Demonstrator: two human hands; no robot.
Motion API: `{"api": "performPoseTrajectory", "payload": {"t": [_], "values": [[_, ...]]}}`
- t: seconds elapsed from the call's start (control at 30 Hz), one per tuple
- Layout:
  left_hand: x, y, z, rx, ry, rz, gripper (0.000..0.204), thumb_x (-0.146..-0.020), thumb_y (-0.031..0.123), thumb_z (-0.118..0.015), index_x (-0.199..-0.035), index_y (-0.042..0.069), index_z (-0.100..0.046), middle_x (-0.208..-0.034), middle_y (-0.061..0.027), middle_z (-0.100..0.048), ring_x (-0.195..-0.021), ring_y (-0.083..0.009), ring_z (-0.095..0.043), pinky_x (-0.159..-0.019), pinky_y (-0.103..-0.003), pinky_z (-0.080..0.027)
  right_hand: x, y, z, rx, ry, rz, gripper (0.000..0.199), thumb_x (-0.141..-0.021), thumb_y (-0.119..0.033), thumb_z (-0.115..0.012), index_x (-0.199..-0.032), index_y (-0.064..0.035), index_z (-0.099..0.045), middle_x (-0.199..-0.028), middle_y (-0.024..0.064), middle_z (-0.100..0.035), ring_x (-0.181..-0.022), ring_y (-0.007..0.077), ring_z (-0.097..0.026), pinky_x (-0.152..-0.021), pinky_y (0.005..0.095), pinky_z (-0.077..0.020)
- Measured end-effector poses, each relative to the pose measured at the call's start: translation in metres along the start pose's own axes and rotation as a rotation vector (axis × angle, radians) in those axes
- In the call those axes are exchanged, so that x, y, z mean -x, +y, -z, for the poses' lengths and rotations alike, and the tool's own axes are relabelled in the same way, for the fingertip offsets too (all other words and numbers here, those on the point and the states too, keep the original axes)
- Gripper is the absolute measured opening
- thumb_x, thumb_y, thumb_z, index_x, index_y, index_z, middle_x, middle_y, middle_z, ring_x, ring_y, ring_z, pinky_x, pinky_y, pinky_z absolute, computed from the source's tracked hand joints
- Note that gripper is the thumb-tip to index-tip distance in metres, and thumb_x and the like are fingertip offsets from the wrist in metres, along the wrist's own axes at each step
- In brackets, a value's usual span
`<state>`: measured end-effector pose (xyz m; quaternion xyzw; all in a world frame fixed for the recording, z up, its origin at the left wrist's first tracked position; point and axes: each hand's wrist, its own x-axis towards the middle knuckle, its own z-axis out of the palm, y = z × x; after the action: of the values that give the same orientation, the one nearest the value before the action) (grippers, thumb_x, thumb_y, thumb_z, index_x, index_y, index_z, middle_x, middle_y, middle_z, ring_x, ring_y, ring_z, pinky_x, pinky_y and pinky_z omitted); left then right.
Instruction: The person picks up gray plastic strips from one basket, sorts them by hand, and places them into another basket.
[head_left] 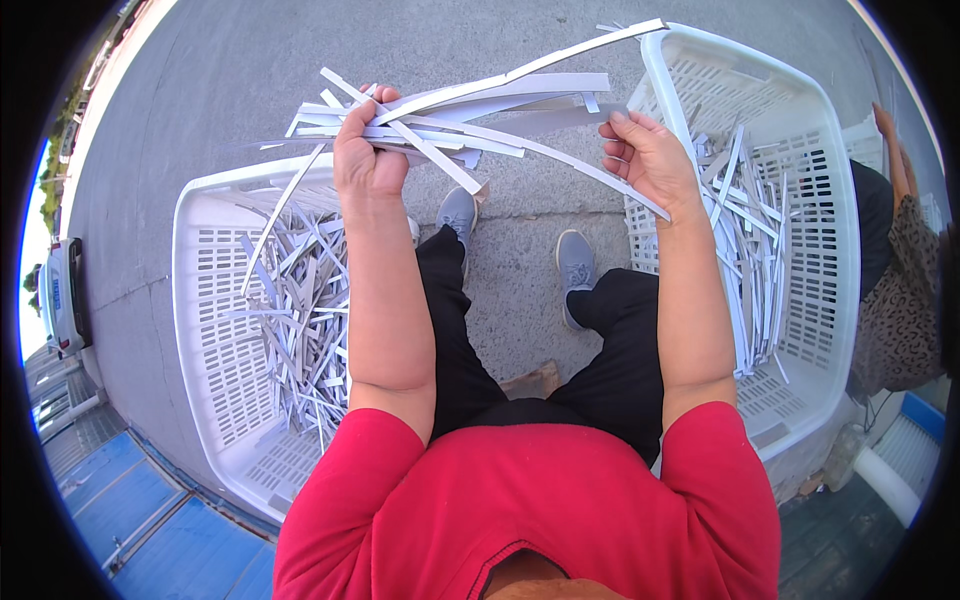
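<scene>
Strips fan out between white baskets, the left hand's fingers closed around them; the right hand pinches a grey strip; best hold the rest steady, drawing lengthwise so crossed ones don't tangle.

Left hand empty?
No: the left hand is closed around a loose bundle of white strips, whose ends stick out on both sides.

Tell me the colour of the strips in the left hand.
Mostly white; the strips in the left hand show best in the head view.
</scene>
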<state>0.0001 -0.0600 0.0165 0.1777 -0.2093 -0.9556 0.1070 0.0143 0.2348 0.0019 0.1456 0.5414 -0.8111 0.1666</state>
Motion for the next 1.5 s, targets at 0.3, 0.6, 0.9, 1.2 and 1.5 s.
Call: {"api": "performPoseTrajectory", "payload": {"t": [0.3,0.6,0.9,1.2,1.5], "values": [[-0.007,0.004,0.005,0.135,0.114,-0.098,0.027,-0.081,-0.005,-0.041,-0.107,-0.003,-0.041,-0.095,-0.0144,-0.05,-0.084,-0.025,-0.055,-0.084,-0.039,-0.048,0.008,-0.03,0.079,-0.597,0.705,0.393,0.014,-0.086,-0.015,-0.049,-0.087,-0.0019,-0.053,-0.076,0.0048,-0.055,-0.063,0.015,-0.053,-0.06,0.0312,-0.045],[-0.001,0.004,0.003,0.125,0.049,-0.051,0.027,-0.081,-0.005,-0.042,-0.107,-0.003,-0.041,-0.094,-0.0148,-0.05,-0.084,-0.0254,-0.055,-0.083,-0.039,-0.048,-0.007,-0.014,0.096,-0.752,0.528,0.177,0.018,-0.088,-0.019,-0.048,-0.091,-0.0012,-0.052,-0.088,0.0079,-0.059,-0.066,0.0133,-0.056,-0.057,0.0282,-0.0476],[0.005,0.003,0.002,0.008,-0.037,0.055,0.029,-0.081,-0.004,-0.044,-0.109,-0.002,-0.04,-0.093,-0.0143,-0.052,-0.082,-0.025,-0.056,-0.083,-0.048,-0.046,0.019,-0.012,-0.016,-0.041,-0.165,0.06,0.028,-0.083,-0.017,-0.062,-0.106,-0.0034,-0.056,-0.085,0.0041,-0.062,-0.065,0.007,-0.055,-0.06,0.0218,-0.0481],[0.006,-0.002,-0.002,-0.057,-0.026,0.033,0.029,-0.081,-0.002,-0.042,-0.109,0.0,-0.04,-0.09,-0.0123,-0.053,-0.079,-0.0234,-0.056,-0.085,-0.051,-0.043,0.022,-0.013,-0.017,0.246,-0.088,0.111,0.035,-0.08,-0.014,-0.064,-0.111,0.0012,-0.054,-0.088,0.0052,-0.062,-0.07,0.007,-0.055,-0.062,0.0196,-0.047],[-0.005,0.008,0.009,0.168,0.145,-0.061,0.023,-0.077,-0.006,-0.043,-0.1,-0.003,-0.045,-0.092,-0.0128,-0.052,-0.081,-0.0263,-0.056,-0.082,-0.04,-0.048,0.004,-0.019,0.055,-0.231,0.37,0.286,0.018,-0.086,-0.011,-0.055,-0.1,-0.0009,-0.051,-0.083,0.0049,-0.058,-0.068,0.0116,-0.055,-0.062,0.0278,-0.0486]]}}
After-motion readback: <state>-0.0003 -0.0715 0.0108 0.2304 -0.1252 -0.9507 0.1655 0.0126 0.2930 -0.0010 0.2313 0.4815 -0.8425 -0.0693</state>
